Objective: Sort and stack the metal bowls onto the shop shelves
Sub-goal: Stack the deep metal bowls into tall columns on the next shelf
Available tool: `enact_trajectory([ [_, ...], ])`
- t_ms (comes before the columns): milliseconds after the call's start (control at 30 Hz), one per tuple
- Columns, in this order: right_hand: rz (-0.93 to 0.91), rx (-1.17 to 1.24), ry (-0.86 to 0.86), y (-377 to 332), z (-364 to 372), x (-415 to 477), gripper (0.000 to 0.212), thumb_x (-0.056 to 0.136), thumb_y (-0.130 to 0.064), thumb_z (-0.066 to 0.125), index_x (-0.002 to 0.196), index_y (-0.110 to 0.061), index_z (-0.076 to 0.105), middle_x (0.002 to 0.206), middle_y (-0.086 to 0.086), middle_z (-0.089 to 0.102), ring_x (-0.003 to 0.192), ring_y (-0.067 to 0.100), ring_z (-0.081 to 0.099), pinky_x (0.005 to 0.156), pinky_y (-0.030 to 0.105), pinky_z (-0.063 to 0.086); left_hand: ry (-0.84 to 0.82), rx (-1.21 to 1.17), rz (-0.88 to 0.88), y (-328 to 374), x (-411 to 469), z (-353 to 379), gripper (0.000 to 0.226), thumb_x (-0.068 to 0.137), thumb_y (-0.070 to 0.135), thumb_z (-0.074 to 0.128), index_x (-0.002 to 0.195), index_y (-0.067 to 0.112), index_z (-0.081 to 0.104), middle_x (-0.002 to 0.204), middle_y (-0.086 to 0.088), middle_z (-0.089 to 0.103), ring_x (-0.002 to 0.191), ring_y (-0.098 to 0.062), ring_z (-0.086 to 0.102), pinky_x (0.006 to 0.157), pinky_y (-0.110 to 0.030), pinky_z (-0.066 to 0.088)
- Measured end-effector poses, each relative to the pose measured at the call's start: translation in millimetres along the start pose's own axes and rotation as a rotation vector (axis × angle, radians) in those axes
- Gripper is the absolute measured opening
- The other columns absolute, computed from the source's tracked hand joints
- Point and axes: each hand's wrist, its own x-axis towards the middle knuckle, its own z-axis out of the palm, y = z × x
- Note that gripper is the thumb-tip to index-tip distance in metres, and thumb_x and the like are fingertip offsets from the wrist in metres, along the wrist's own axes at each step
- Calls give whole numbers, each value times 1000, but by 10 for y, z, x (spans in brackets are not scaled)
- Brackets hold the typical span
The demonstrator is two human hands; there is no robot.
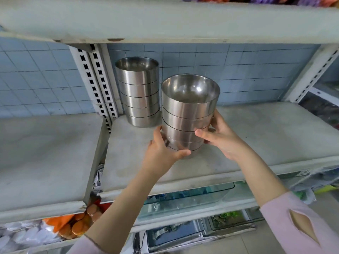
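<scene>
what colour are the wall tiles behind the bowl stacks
Light blue square wall tiles with dark grout lines, seen in the head view.

Evenly lit by soft, diffuse daylight, no harsh shadows. Faint smudged shadows under the two stacks of shiny round steel bowls on the pale grey metal shelf. Bright glare spots inside the top bowl. Strong wide-angle bending of shelf edges toward the corners. Slightly soft focus throughout, blurrier along the bottom edge.
</scene>
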Motion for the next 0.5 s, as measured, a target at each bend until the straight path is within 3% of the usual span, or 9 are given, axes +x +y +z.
enact_trajectory([
  [133, -7, -12, -30, 73, -128, 228, 92, 62, -40, 82, 143, -32, 40, 124, -14, 61, 108, 6, 66, 86, 38, 58, 64, 133, 61, -1, 141, 116, 125, 54, 58, 83, 150, 16, 14, 140, 1, 51, 132, -20, 42, 105, -40, 42],
  [267, -3, -14, -71, 97, -251, 482, 84, 68, -38, 80, 141, -40, 40, 131, -17, 60, 112, 9, 66, 86, 42, 58, 67, 202, 68, 24, 399, 193, 125, 55, 66, 76, 150, 16, 11, 141, 1, 51, 131, -27, 43, 102, -44, 42],
  [367, 12, 4, -66, 121, -354, 675, 79, 75, -30, 77, 143, -41, 38, 136, -18, 55, 114, 3, 64, 87, 45, 58, 1, 208, 60, 26, 608, 234, 126, 62, 55, 81, 153, 18, 1, 152, 1, 37, 137, -27, 32, 108, -42, 36],
  [433, 29, 11, -67, 127, -416, 777, 88, 71, -37, 82, 146, -38, 36, 139, -17, 53, 116, 1, 62, 87, 45, 59, -65, 226, 57, -1, 712, 235, 128, 66, 45, 83, 153, 20, -7, 156, 2, 28, 141, -25, 25, 113, -40, 30],
  [500, 48, 4, -77, 122, -470, 861, 109, 56, -52, 90, 149, -34, 34, 140, -15, 51, 119, 1, 59, 82, 40, 60, -70, 204, 66, -60, 783, 240, 125, 67, 40, 84, 153, 24, -5, 153, 2, 35, 140, -23, 31, 114, -42, 31],
])
